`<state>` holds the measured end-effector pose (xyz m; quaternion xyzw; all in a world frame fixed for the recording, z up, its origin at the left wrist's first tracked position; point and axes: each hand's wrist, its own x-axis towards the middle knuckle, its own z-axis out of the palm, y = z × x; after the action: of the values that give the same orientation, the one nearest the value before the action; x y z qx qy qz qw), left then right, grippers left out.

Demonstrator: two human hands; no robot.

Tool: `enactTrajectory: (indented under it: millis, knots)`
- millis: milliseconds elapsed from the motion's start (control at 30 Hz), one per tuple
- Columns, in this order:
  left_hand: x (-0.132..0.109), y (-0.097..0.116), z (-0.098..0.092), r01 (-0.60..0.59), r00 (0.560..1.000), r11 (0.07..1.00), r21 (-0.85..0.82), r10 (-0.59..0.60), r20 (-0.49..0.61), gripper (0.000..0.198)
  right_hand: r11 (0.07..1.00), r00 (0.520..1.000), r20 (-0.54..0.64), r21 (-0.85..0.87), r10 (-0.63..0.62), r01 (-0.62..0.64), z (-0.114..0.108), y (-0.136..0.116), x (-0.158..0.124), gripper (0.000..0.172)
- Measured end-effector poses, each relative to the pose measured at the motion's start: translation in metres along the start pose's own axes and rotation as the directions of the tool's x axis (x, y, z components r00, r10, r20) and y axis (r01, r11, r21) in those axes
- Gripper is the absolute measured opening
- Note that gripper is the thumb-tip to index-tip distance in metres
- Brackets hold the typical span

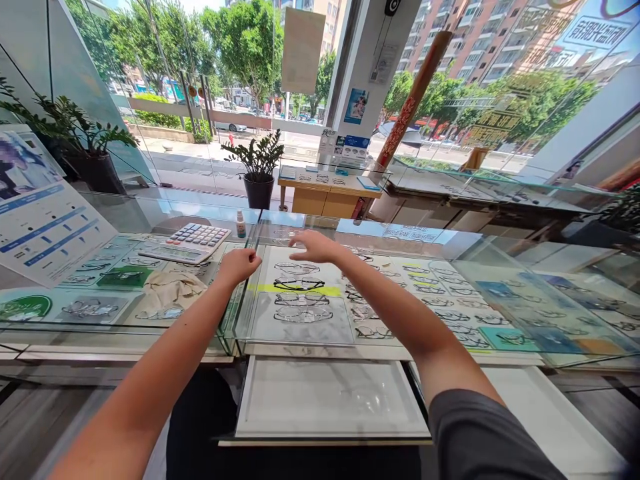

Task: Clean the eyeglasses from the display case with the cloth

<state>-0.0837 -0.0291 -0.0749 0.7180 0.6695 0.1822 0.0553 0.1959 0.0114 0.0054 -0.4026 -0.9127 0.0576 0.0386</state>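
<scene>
My left hand [239, 265] is closed over the glass counter [300, 341], near the joint between two cases. Whether its curled fingers hold anything is hidden. To its right, my right hand [314, 247] hovers above the same glass with its fingers apart and nothing visible in them. Below the hands, several pairs of glasses lie in rows inside the case, among them a dark-framed pair [299, 285] on a yellow strip. A small spray bottle [241, 225] stands on the glass just beyond my left hand.
A calculator [193, 241] and a crumpled beige cloth [173, 292] lie left of my left arm. A printed desk calendar [47, 220] stands farther left. Between my arms, a white drawer [325, 403] is pulled out. Beyond the counter are a potted plant [260, 170] and a wooden display table [327, 193].
</scene>
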Motion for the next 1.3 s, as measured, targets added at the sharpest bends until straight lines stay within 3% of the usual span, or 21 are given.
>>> enactTrajectory:
  millis: [100, 233, 567, 867, 1067, 1200, 1300]
  knots:
    - [0.001, 0.001, 0.001, 0.010, 1.000, 1.000, 0.005, -0.010, 0.000, 0.026, 0.991, 0.992, 0.050, 0.069, -0.114, 0.111, 0.006, -0.010, -0.034, 0.042]
    - [0.000, 0.002, 0.001, 0.021, 1.000, 1.000, 0.015, -0.021, 0.007, 0.026, 0.996, 0.995, 0.063, 0.029, -0.083, 0.081, 0.022, -0.020, -0.048, 0.038]
    - [0.001, 0.001, 0.000, 0.018, 1.000, 0.999, 0.027, -0.018, 0.002, 0.024, 0.999, 1.000, 0.001, -0.032, 0.029, -0.029, 0.036, -0.013, -0.023, 0.024]
    - [0.000, 0.000, -0.002, 0.002, 1.000, 0.999, 0.033, -0.002, 0.000, 0.026, 0.993, 0.994, -0.038, -0.054, 0.099, -0.101, 0.032, -0.001, 0.009, 0.022]
    - [-0.001, 0.000, -0.003, 0.005, 1.000, 0.999, 0.039, -0.005, 0.000, 0.025, 0.992, 0.993, -0.047, -0.063, 0.109, -0.112, 0.025, -0.007, 0.016, 0.024]
    - [-0.001, 0.000, -0.003, 0.005, 1.000, 0.999, 0.041, -0.005, -0.003, 0.025, 0.997, 0.997, -0.040, -0.021, 0.072, -0.073, 0.009, -0.021, -0.006, 0.029]
    - [-0.001, 0.001, -0.002, 0.014, 1.000, 0.999, 0.036, -0.014, -0.004, 0.025, 0.992, 0.997, 0.038, 0.114, -0.062, 0.058, 0.000, -0.036, -0.043, 0.029]
